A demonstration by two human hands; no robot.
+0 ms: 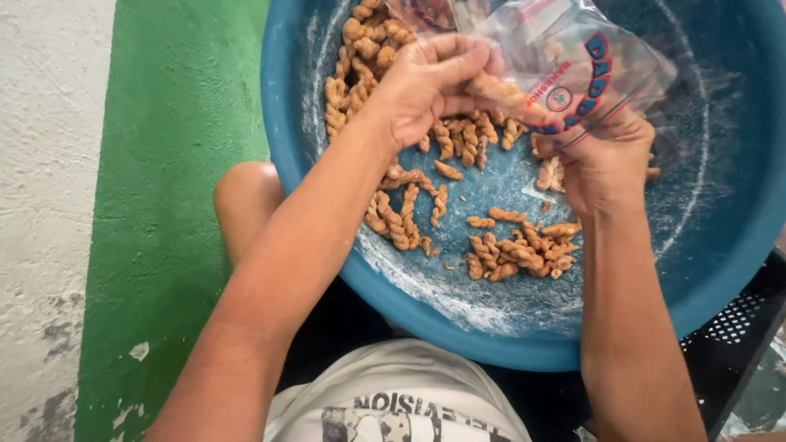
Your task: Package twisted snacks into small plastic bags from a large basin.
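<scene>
A person's left hand (426,86) feeds twisted fried snacks (516,245) into a clear printed bag (573,69) gripped by the right hand (602,168), above a blue basin (311,205); many still lie along its far-left edge and middle.

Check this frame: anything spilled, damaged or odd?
Nothing spilled. The twisted snacks lie in loose clumps inside the blue basin, dusted with white powder. Both hands hold the clear bag. Only oddity: green floor paint is chipped.
</scene>
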